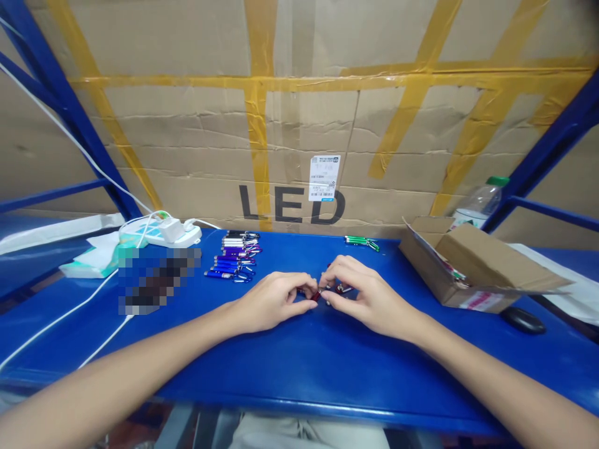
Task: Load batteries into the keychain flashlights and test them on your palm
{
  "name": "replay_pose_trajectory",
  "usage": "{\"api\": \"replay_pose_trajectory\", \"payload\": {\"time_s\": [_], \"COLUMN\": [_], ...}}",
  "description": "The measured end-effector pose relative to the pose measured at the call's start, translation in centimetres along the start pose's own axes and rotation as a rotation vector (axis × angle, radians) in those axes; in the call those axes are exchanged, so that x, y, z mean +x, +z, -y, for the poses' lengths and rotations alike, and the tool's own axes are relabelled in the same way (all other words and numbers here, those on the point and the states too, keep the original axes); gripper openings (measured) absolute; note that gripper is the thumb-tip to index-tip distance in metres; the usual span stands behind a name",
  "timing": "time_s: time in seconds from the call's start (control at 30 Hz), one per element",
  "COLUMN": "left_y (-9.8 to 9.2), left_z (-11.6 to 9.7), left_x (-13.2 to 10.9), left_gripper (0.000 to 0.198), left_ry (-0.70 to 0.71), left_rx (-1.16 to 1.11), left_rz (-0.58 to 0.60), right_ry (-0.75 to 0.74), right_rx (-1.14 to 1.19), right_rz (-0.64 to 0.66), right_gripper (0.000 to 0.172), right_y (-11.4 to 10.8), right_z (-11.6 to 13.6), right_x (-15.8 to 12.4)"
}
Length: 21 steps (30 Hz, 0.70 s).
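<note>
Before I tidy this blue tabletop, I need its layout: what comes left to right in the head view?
White power strip, blue pen-shaped things, left hand, small red item, right hand, open cardboard box.

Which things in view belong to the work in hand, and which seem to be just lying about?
Likely in the work:
- small red item at the fingertips of the left hand and right hand
- colored clip-on sticks at left
- green sticks

Probably lying about:
- power strip
- green-capped bottle
- black rounded object

Unclear: open cardboard box.
</note>
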<state>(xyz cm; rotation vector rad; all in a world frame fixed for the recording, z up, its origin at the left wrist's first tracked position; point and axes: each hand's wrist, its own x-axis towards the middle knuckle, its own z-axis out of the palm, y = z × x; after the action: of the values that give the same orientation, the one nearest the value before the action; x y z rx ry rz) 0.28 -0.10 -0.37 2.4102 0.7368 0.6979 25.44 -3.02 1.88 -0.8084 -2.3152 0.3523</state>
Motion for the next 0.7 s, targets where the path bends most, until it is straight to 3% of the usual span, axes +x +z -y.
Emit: {"api": "replay_pose_trajectory", "payload": {"time_s": [0.7], "left_y": [-0.08], "left_z": [-0.03], "left_x": [-0.07], "left_gripper": [0.014], "left_ry": [0.008], "left_rx": [0.009], "left_rz": [0.003], "right_ry": [-0.017], "right_rx": [-0.002], "right_rz": [0.011], "right_gripper": [0.003], "right_y": [-0.03], "right_z": [-0.12], "right_x": [0.08]}}
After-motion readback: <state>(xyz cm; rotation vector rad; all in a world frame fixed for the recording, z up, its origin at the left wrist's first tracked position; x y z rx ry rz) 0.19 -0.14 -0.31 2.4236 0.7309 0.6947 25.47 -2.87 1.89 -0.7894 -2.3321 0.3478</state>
